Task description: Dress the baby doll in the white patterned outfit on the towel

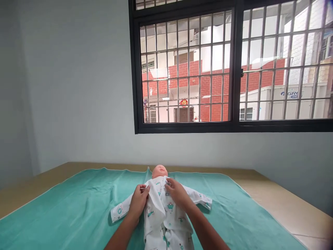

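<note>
A baby doll (pixel 159 171) lies on its back, head toward the wall. It wears a white long-sleeved baby shirt (pixel 170 213) with small green and red prints, its sleeves spread to both sides. My left hand (pixel 139 201) is closed, pinching the shirt's front flap on the left of the chest. Just below the collar on the right, my right hand (pixel 178 194) pinches the cloth between thumb and fingers. The flap's loose edge hangs between the hands. Matching printed cloth covers the doll's lower body, cut off by the bottom edge of the view.
A green sheet (pixel 78 208) with soft wrinkles lies under the doll on a tan padded surface (pixel 281 201). Behind stands a pale wall (pixel 83 104) with a dark-framed, barred window (pixel 184 127) above.
</note>
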A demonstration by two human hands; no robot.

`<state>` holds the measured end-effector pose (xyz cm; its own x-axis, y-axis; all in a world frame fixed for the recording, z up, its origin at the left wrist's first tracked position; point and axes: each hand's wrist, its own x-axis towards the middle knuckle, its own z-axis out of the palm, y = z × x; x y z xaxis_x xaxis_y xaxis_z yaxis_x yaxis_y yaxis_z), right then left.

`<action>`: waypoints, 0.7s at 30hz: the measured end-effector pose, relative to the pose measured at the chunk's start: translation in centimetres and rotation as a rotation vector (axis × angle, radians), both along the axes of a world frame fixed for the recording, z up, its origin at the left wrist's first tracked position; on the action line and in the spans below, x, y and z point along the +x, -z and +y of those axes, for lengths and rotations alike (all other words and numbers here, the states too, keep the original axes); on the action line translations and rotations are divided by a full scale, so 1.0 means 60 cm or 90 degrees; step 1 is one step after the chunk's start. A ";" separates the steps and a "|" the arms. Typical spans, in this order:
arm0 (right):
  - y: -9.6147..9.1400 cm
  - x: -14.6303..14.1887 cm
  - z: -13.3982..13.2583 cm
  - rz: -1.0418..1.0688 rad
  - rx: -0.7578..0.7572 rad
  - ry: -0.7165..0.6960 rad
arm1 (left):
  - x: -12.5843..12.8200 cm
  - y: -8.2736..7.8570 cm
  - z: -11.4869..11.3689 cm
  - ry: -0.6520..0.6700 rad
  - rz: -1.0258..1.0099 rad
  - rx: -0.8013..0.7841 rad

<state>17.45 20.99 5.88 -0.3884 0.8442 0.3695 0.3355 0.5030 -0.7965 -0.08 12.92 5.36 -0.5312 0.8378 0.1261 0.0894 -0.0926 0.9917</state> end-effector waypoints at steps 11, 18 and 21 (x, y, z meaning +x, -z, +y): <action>0.008 -0.027 0.073 -0.012 0.008 0.072 | 0.061 -0.040 0.060 0.166 0.016 0.097; -0.007 -0.039 0.050 -0.150 0.058 0.160 | 0.015 -0.035 0.120 0.041 0.109 0.025; -0.015 -0.055 0.048 -0.263 0.056 0.151 | 0.011 -0.011 0.147 0.023 0.192 0.006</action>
